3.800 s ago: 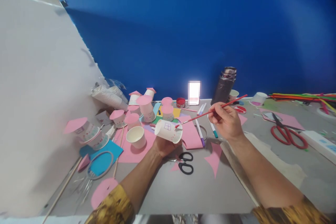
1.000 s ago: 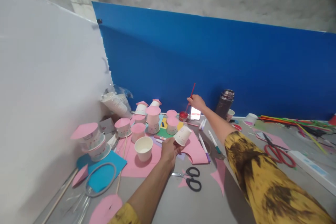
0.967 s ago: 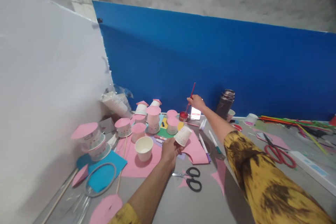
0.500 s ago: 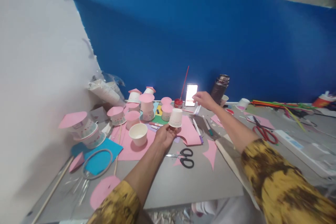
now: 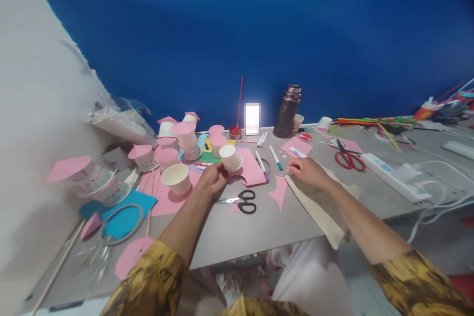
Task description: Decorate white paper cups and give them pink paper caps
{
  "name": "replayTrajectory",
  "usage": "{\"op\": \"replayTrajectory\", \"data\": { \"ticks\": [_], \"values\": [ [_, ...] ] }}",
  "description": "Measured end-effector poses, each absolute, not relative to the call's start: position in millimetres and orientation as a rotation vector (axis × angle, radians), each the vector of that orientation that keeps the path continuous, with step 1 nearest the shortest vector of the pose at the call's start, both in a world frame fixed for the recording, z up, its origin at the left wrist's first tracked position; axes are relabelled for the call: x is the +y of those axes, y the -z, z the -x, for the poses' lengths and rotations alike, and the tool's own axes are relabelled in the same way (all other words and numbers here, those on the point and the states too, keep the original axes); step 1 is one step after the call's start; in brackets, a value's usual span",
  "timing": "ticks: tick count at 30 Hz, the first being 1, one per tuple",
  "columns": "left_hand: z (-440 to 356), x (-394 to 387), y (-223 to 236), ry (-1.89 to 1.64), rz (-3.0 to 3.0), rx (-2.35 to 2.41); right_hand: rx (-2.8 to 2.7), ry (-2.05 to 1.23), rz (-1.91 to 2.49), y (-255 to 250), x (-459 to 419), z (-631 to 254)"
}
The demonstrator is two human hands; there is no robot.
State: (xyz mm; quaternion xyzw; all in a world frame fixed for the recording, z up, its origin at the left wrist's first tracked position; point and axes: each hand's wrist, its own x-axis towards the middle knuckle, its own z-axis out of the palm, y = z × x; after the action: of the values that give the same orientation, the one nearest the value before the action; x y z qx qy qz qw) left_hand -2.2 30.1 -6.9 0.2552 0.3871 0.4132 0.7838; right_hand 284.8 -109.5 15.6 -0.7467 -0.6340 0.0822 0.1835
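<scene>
My left hand (image 5: 215,177) grips a small white paper cup (image 5: 228,154) by its side, its open mouth tipped towards me. My right hand (image 5: 308,173) is low over the table at the top edge of a beige cloth (image 5: 329,212), fingers pinched together; what they hold, if anything, is too small to make out. Black-handled scissors (image 5: 242,201) lie below the cup. Beside my left hand a larger paper cup (image 5: 176,180) stands mouth up on pink paper. Between my hands are a pink paper scrap (image 5: 278,192) and several markers (image 5: 276,157).
Pink-topped cup models (image 5: 185,139) cluster at the left, with blue paper (image 5: 148,202) in front. Against the blue wall stand a lit phone (image 5: 252,119) and a dark flask (image 5: 287,112). Red-handled scissors (image 5: 350,160) and a white power strip (image 5: 392,177) lie at the right.
My right hand has come down from in front of the phone to the cloth's edge. The small cup, mouth down before, has been turned so its opening shows. The view has shifted.
</scene>
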Motion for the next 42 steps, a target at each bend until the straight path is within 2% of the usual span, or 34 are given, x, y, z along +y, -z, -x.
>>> {"op": "replayTrajectory", "data": {
  "ticks": [5, 8, 14, 18, 23, 27, 29, 32, 35, 38, 42],
  "values": [
    [11.1, 26.6, -5.3, -0.819, -0.843, 0.833, -1.688, -0.13, 2.04, -22.4, -116.7, -283.8],
    [23.2, 22.4, -17.6, -0.655, -1.085, 0.857, -1.606, -0.124, 1.954, -16.9, -140.3, -283.3],
    [38.1, 21.6, -18.7, -0.286, -1.53, 1.035, -1.403, -0.202, 1.867, 23.9, -197.2, -268.8],
    [36.8, 31.0, -12.5, -0.224, -1.703, 1.243, -1.355, -0.101, 1.874, 45.1, -205.7, -260.5],
    [45.4, 27.6, -32.8, -0.393, -1.854, 1.537, -1.307, -0.152, 1.84, 47.9, -204.6, -262.8],
    [66.4, -26.1, -42.9, -0.593, -1.993, 1.679, -1.261, -0.199, 1.805, 50.5, -207.4, -268.3],
    [77.8, -70.5, -32.0, -0.718, -2.09, 1.572, -1.243, -0.195, 1.808, 53.6, -208.1, -270.7],
    [93.4, -136.3, -0.7, -0.797, -2.198, 1.148, -1.234, -0.182, 1.825, 56.6, -207.7, -272.9],
    [107.6, -176.8, 26.9, -0.994, -2.204, 1.024, -1.246, -0.165, 1.839, 56.9, -207.4, -273.5],
    [117.2, -184.0, 36.2, -1.164, -2.172, 1.019, -1.237, -0.175, 1.828, 56.8, -207.9, -273.8],
    [117.1, -164.4, 33.4, -1.179, -2.304, 1.002, -1.189, -0.178, 1.844, 56.6, -207.5, -272.8]
  ]
}}
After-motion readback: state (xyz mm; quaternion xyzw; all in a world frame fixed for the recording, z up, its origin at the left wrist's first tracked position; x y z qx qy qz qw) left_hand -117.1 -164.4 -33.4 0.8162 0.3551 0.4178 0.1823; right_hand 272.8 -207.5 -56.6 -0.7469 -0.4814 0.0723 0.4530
